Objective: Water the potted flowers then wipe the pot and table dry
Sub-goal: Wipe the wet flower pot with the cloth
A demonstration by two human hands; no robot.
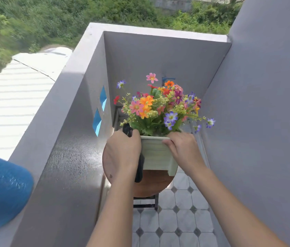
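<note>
While the pot (155,154) of flowers (160,107) stands on the round wooden table (151,184), your left hand (123,154) presses a dark cloth (139,168), clenched in its fingers, against the pot's side; your right hand (183,150) clasps the rim.

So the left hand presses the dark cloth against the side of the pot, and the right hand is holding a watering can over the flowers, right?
Not quite. The left hand does press the dark cloth against the pot, but the right hand holds no watering can; the head view shows its fingers gripping the pot's top rim, below the flowers.
</note>
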